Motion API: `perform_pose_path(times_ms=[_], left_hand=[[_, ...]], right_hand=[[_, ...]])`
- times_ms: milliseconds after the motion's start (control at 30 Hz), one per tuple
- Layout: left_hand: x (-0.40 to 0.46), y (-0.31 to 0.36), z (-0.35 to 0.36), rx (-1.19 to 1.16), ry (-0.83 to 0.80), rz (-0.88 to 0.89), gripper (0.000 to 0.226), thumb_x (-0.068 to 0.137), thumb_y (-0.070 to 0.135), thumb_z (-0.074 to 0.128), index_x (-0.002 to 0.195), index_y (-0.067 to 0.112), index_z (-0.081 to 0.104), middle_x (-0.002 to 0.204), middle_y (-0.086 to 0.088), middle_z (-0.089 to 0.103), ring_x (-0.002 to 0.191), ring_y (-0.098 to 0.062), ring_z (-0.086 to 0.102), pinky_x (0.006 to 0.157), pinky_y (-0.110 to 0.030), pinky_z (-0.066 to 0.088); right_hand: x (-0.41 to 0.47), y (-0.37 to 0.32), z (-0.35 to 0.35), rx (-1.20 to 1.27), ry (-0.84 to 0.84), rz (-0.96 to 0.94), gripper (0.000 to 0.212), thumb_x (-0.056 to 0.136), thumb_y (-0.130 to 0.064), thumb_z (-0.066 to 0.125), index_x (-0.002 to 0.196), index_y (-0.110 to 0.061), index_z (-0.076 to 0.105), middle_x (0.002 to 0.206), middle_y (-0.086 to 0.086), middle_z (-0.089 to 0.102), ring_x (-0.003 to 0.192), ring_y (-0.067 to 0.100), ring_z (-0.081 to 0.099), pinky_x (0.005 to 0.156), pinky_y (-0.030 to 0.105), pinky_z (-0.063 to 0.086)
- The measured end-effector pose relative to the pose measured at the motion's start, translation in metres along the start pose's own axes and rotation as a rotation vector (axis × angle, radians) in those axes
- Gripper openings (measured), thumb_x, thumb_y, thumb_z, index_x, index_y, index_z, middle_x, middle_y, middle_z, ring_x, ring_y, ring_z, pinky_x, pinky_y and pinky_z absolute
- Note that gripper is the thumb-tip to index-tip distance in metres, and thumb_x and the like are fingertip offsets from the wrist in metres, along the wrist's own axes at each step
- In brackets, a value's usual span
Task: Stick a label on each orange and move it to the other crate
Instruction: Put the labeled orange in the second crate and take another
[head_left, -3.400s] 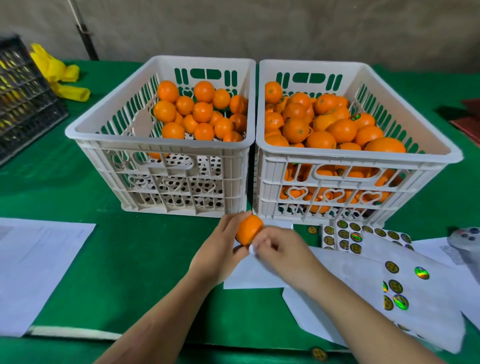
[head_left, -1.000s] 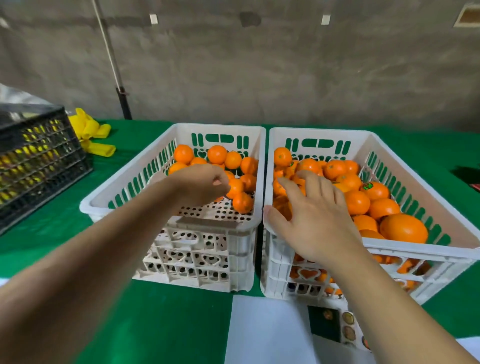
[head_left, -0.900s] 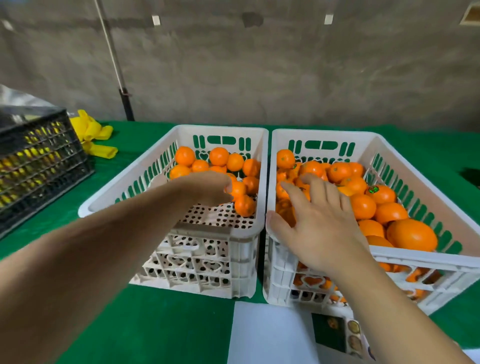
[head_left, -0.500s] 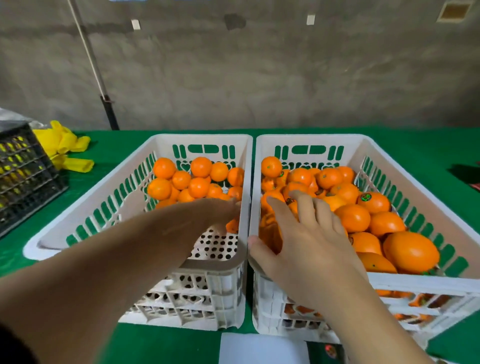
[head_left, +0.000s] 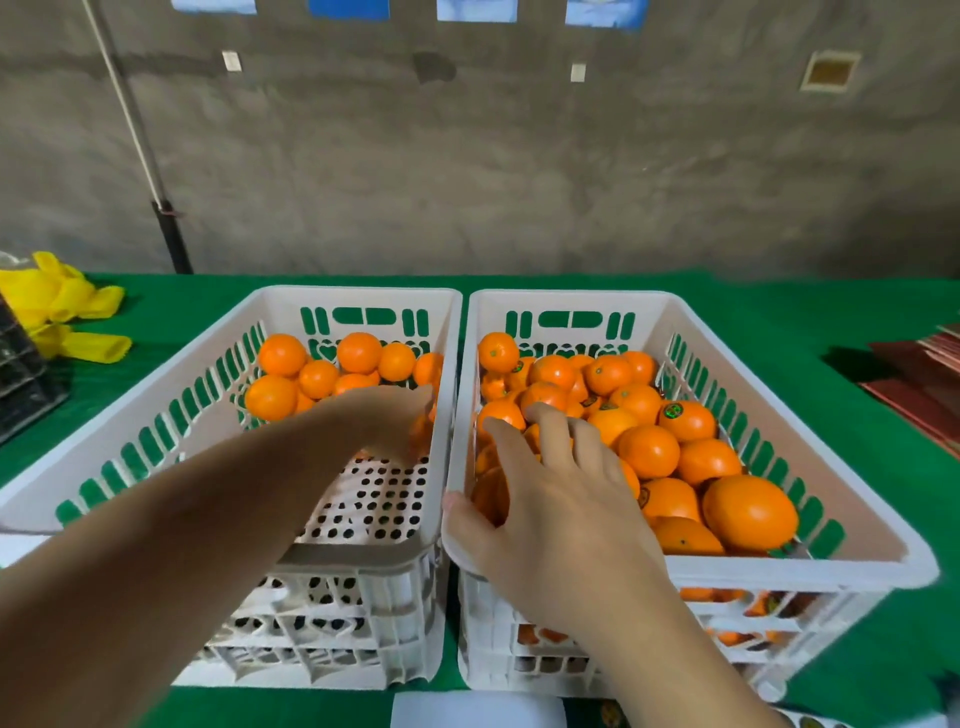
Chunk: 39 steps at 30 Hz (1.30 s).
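Right hand spread over oranges; left hand curled, blurred.

Left crate near floor bare, right crate heaped — oranges crowd the rim

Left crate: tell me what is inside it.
The left crate holds oranges at its far end, with bare perforated floor nearer. The left hand covers some fruit.

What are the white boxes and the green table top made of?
The left crate and right crate look like moulded plastic: smooth, slightly glossy white walls with neat cut-out slots and round holes in the floor. The green table cover looks like felt or a similar matte cloth, flat and without shine, though the picture is too soft to be sure.
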<state>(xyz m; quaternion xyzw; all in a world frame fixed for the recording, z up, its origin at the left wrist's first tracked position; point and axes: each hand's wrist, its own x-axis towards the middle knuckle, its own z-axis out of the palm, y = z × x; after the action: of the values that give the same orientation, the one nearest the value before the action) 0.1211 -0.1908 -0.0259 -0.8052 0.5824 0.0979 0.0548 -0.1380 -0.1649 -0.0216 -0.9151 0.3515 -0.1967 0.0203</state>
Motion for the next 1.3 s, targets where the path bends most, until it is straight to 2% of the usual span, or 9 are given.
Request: perform_pose_path(times_ms=[100,200,300,467,733,933,1033,1133,1300], left_hand=[[-0.007,-0.014,-0.017,-0.142,0.153,-0.036,0.053,0.089,0.037,0.079,0.128,0.027,0.045,0.106,0.003,0.061,0.089,-0.013,0.061,0.067,-0.030,0.051],[-0.037,-0.023,-0.044,-0.309,0.427,-0.070,0.061,0.080,0.050,0.079,0.125,0.039,0.039,0.102,0.004,0.062,0.085,-0.015,0.063,0.071,-0.044,0.058],[-0.098,-0.007,-0.043,-0.619,0.807,0.011,0.060,0.069,0.065,0.074,0.117,0.057,0.038,0.102,0.022,0.058,0.082,-0.003,0.062,0.059,-0.027,0.052],[-0.200,0.050,0.035,-0.793,1.253,0.289,0.067,0.084,0.052,0.077,0.137,0.053,0.035,0.136,0.036,0.045,0.114,0.006,0.057,0.081,-0.011,0.050],[-0.225,0.117,0.230,-1.445,0.428,0.051,0.070,0.083,0.053,0.085,0.139,0.043,0.045,0.123,0.004,0.062,0.098,-0.017,0.070,0.080,-0.029,0.057],[-0.213,0.116,0.249,-1.396,0.320,0.003,0.060,0.082,0.052,0.081,0.129,0.050,0.045,0.105,0.021,0.066,0.086,-0.009,0.070,0.076,-0.026,0.057],[-0.212,0.118,0.251,-1.441,0.388,0.001,0.057,0.083,0.044,0.081,0.130,0.038,0.048,0.106,0.017,0.067,0.089,-0.010,0.068,0.080,-0.028,0.056],[-0.208,0.119,0.254,-1.520,0.445,0.001,0.051,0.088,0.027,0.081,0.129,0.033,0.051,0.110,0.013,0.070,0.098,-0.011,0.070,0.086,-0.029,0.057],[-0.211,0.119,0.255,-1.496,0.523,-0.011,0.049,0.084,0.045,0.080,0.124,0.048,0.053,0.110,0.015,0.067,0.094,-0.013,0.070,0.083,-0.029,0.059]], right_hand=[[0.000,0.000,0.001,0.003,0.006,0.003,0.076,0.087,-0.077,0.027,0.149,-0.035,0.037,0.147,-0.003,0.036,0.133,0.025,0.032,0.112,0.042,0.034],[0.000,0.000,0.002,0.009,0.003,0.004,0.075,0.087,-0.078,0.026,0.149,-0.036,0.035,0.148,-0.004,0.033,0.133,0.024,0.028,0.111,0.042,0.031],[0.001,0.000,0.001,0.010,-0.021,0.013,0.074,0.086,-0.079,0.026,0.146,-0.037,0.034,0.147,-0.005,0.031,0.132,0.024,0.026,0.110,0.042,0.031],[0.004,0.000,-0.003,-0.006,-0.083,0.018,0.072,0.084,-0.081,0.030,0.143,-0.040,0.035,0.143,-0.003,0.032,0.129,0.025,0.027,0.106,0.043,0.030],[0.001,0.001,0.000,-0.045,-0.008,-0.013,0.065,0.093,-0.071,0.033,0.148,-0.036,0.040,0.140,0.000,0.040,0.127,0.027,0.032,0.104,0.043,0.032],[-0.023,-0.001,0.001,-0.075,0.266,-0.136,0.047,0.101,-0.050,0.041,0.140,-0.027,0.052,0.134,0.002,0.051,0.121,0.026,0.045,0.098,0.042,0.037],[-0.084,-0.001,0.027,0.223,0.430,-0.159,0.044,0.097,-0.036,0.056,0.140,-0.025,0.051,0.140,0.004,0.043,0.127,0.024,0.041,0.105,0.036,0.033],[-0.165,0.003,0.074,0.291,0.235,-0.144,0.052,0.091,-0.041,0.064,0.140,-0.028,0.050,0.139,0.000,0.041,0.128,0.021,0.040,0.104,0.035,0.029],[-0.202,0.033,0.110,0.024,-0.428,-0.135,0.082,0.088,-0.082,0.035,0.155,-0.034,0.032,0.152,-0.010,0.037,0.139,0.020,0.034,0.110,0.042,0.021]])
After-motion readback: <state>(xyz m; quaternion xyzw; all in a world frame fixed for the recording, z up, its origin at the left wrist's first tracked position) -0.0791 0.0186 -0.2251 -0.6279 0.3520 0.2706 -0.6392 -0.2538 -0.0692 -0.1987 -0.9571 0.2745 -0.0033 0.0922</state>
